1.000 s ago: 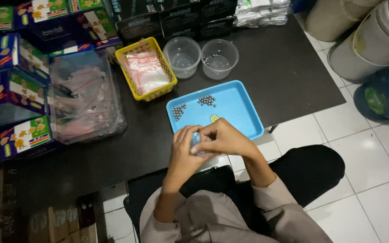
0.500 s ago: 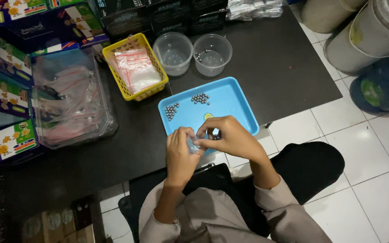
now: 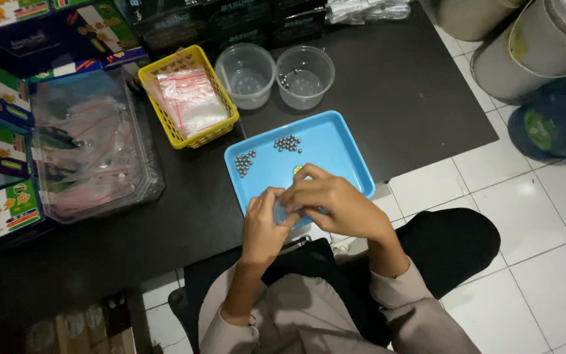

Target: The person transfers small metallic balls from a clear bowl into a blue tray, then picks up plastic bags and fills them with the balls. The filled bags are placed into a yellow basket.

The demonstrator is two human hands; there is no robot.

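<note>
So from the head cam I'm looking down at both hands working right over the near edge of the blue tray. My left hand and right hand are pressed close together, fingers curled in, pinching a small clear plastic bag between them. Only a sliver of that bag shows between the fingers, so I can't tell what's inside it.

On the tray there are two little heaps of small steel balls: one cluster near the left edge, another cluster near the far edge. A tiny yellowish bit sits on the tray just beyond my right fingertips.

Past the tray, toward the far edge of the dark table, stand two clear round plastic tubs side by side, touching. The right one has a few balls in it. Left of those is a yellow basket full of small zip bags with red stripes. Further left, a big clear container holds more of the same bags, with colourful cartons along the table's left edge.
</note>
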